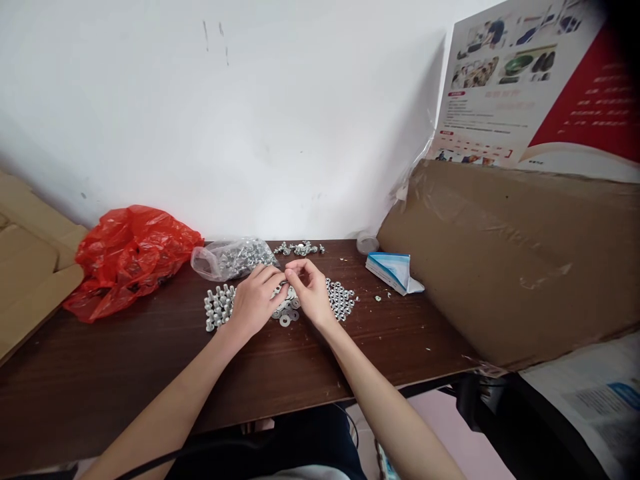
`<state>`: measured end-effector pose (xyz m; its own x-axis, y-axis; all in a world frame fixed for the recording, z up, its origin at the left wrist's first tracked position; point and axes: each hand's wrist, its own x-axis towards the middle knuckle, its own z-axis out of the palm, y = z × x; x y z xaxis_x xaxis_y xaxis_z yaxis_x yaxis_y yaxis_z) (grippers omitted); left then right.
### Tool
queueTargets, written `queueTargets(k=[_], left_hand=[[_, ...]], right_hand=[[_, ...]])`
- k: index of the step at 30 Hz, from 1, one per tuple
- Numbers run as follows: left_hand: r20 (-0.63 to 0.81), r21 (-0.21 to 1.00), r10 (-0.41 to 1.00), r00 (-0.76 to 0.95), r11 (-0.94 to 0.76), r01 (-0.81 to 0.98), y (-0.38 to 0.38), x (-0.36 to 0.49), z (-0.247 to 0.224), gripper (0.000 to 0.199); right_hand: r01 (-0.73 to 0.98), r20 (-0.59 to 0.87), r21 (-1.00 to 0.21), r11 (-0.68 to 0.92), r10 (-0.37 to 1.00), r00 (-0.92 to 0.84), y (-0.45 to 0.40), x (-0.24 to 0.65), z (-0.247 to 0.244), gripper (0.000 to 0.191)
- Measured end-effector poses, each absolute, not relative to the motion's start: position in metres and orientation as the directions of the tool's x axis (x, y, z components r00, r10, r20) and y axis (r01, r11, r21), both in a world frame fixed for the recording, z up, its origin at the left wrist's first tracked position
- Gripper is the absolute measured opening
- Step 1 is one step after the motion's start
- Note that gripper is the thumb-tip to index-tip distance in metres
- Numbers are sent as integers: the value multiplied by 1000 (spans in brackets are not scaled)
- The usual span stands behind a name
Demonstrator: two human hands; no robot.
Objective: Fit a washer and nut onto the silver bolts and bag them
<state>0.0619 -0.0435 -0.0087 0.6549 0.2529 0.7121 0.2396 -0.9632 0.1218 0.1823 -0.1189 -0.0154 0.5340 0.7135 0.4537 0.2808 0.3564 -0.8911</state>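
My left hand and my right hand meet over the middle of the table, fingertips touching. Both are closed in a pinch. Whatever small piece they have between them is mostly covered by the fingers, and I cannot make it out. Below the hands lies a pile of flat metal washers. Bolts stand upright in rows by my left hand, some hidden behind it. To the right of my right hand, metal nuts are spread in a close group.
Along the wall are a clear bag of metal hardware, assembled bolts and a red plastic bag. A blue-and-white packet and a clear round lid lie right. Cardboard boxes flank the brown table.
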Motion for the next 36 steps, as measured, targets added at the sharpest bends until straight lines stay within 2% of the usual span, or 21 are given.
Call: queueTargets(k=[4,6,8,13,17,22,26,30,33,36], left_hand=[[727,60,227,648,-961,269,-46,63,-9,16],[739,54,245,627,-950,307,-45,62,-10,15],[738,55,269,619,-938,342,-43,61,-11,14],[701,74,321,637,-921,382,-41,61,-11,12],[691,116,331,643,-929,353,-39,61,-10,10],[692,136,326,644,-935,328,-36,60,-9,10],[679,119,324,660,-934,336,-41,60,-8,9],[674,103,304,674,-941,321,-46,60,-6,11],[690,93,287,664,-946,311,-46,60,-6,12],[701,89,279,657,-948,307,-44,60,-7,12]], right_hand=[[323,385,-916,240,754,532,-118,185,-18,28],[371,344,-914,165,800,492,-120,186,-16,38],[410,345,-900,144,811,473,-122,187,-14,41],[489,447,-849,200,766,461,-125,188,-11,25],[503,532,-807,309,750,393,-125,192,-11,14],[450,560,-800,397,764,322,-124,193,-11,16],[359,534,-837,413,758,374,-123,191,-13,11],[206,457,-889,409,768,449,-121,189,-15,13],[45,418,-893,447,790,448,-121,188,-15,20],[-23,418,-882,471,803,425,-122,188,-14,17]])
